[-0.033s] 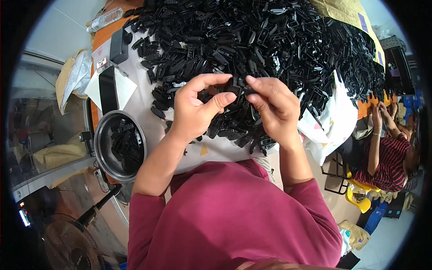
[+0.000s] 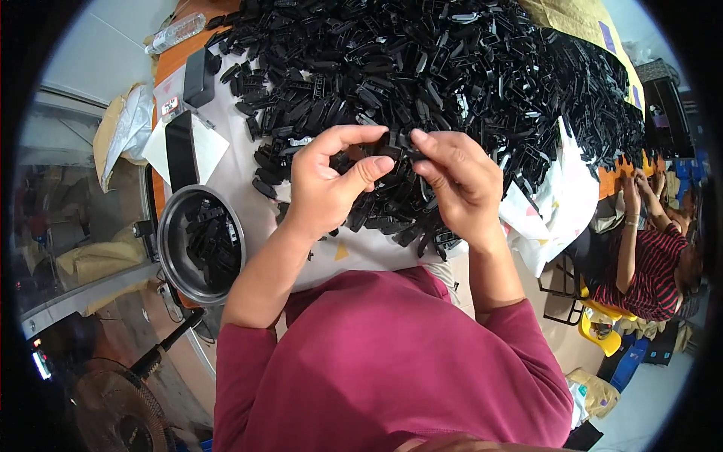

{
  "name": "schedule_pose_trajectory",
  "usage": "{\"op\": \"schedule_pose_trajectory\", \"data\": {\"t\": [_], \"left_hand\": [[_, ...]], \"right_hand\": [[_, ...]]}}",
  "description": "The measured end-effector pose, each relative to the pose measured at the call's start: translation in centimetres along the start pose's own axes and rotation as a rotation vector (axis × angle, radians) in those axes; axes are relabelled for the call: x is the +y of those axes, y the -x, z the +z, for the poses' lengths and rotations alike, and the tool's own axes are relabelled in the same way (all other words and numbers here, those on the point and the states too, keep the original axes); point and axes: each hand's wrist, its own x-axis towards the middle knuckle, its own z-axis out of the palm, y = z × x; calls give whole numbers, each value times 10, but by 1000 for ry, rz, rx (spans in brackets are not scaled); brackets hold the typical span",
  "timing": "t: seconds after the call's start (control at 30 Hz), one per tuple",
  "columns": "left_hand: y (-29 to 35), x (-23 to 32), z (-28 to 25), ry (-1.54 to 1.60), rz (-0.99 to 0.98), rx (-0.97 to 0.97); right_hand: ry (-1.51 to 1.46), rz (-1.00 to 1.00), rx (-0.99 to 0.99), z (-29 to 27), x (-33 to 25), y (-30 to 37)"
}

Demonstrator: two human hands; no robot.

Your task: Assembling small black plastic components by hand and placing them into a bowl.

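Above the near part of a large heap of black plastic parts point(image 2: 324, 83), both my hands meet at one small black plastic part point(image 2: 392, 143). My left hand point(image 2: 325, 169) pinches its left side between thumb and forefinger. From the right, my right hand point(image 2: 461, 169) has thumb and fingertips closed on its other end, where a narrow dark piece sticks out. Whether this is one part or two fitted together I cannot tell, since the fingertips hide its ends. At my left, a round metal bowl point(image 2: 167, 264) holds several similar black parts.
A dark phone point(image 2: 180, 151) lies on white paper left of the heap, near a black box point(image 2: 199, 77) and a clear plastic bottle point(image 2: 177, 34). White plastic sheeting point(image 2: 561, 200) hangs at the right edge. A fan point(image 2: 120, 407) stands lower left; a person in stripes point(image 2: 646, 271) sits far right.
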Motion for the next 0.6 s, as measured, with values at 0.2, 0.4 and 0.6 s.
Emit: {"op": "schedule_pose_trajectory", "data": {"t": [0.2,0.4,0.6], "left_hand": [[3,-8,-1,-147,81,12],[4,-15,23,331,-193,101],[34,-13,-3,306,-258,103]], "right_hand": [[158,-95,-42,2,-1,6],[320,-167,167,23,5,17],[-399,544,-63,33,-9,30]]}}
